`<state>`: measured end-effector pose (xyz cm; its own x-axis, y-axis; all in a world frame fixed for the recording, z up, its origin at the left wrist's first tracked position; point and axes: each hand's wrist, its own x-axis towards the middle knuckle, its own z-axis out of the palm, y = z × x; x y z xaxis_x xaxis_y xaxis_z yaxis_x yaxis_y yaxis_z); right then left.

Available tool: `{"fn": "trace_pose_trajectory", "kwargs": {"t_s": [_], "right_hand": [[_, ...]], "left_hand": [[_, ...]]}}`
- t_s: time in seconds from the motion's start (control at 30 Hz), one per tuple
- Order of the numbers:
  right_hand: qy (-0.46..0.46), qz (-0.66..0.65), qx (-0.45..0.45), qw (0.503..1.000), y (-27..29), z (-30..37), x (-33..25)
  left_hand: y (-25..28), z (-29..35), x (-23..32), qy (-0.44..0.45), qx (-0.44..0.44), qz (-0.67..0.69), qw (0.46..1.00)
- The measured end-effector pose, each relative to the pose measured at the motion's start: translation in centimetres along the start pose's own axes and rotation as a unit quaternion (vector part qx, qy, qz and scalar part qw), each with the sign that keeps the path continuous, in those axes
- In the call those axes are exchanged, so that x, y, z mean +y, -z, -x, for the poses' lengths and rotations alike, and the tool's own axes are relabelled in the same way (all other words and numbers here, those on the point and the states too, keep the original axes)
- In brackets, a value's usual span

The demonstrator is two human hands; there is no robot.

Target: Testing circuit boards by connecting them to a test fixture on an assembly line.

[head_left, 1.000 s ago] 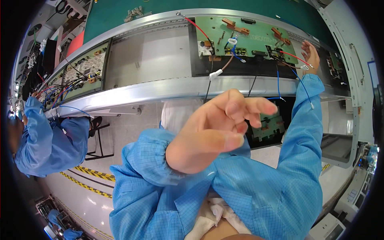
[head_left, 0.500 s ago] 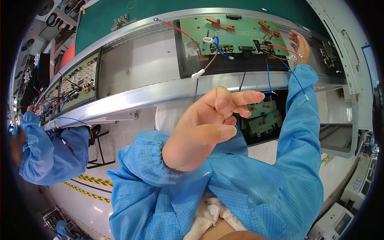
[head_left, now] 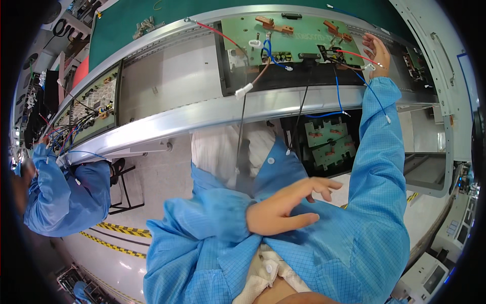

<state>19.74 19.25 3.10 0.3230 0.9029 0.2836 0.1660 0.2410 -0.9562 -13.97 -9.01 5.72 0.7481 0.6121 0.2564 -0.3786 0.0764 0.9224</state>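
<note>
My left hand hovers in front of my body, holding nothing, its thumb and fingers apart. On the line's rail, a large green circuit board lies in a black tray. Red, brown, blue and black wires with terminals hang from it, including a white connector over the front rail. My right hand is at the board's right end, fingers loosely bent and apart, near a red wire. I see nothing gripped in it; whether it touches the tray edge is unclear.
Below the rail stands a black bin with green boards. To the left, another wired board sits on the line beside a co-worker in a blue smock. Metal parts lie on the green mat.
My left hand has dropped down toward my body and away from the rail, and its fingers have straightened. The board and tray have shifted slightly left; my right hand has barely moved.
</note>
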Motion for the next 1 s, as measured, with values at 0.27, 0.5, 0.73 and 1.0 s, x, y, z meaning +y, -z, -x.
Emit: {"fn": "trace_pose_trajectory", "kwargs": {"t_s": [0.27, 0.5, 0.73, 1.0], "right_hand": [[-0.023, -0.005, -0.035, 0.999, -1.4, 0.4, 1.6], [-0.027, 0.005, -0.029, 0.999, -2.8, -0.1, 0.4], [-0.022, 0.011, -0.051, 0.998, -3.7, -1.4, 0.1], [-0.014, 0.015, -0.066, 0.998, -4.1, -2.6, 0.4]], "left_hand": [[4.6, 1.4, -17.7, 0.077, -0.029, -0.501, 0.861], [6.6, -0.3, -21.5, 0.151, -0.096, -0.614, 0.769], [9.1, -2.2, -21.5, 0.129, -0.032, -0.625, 0.769], [12.0, -4.1, -18.4, 0.233, -0.045, -0.584, 0.776]]}}
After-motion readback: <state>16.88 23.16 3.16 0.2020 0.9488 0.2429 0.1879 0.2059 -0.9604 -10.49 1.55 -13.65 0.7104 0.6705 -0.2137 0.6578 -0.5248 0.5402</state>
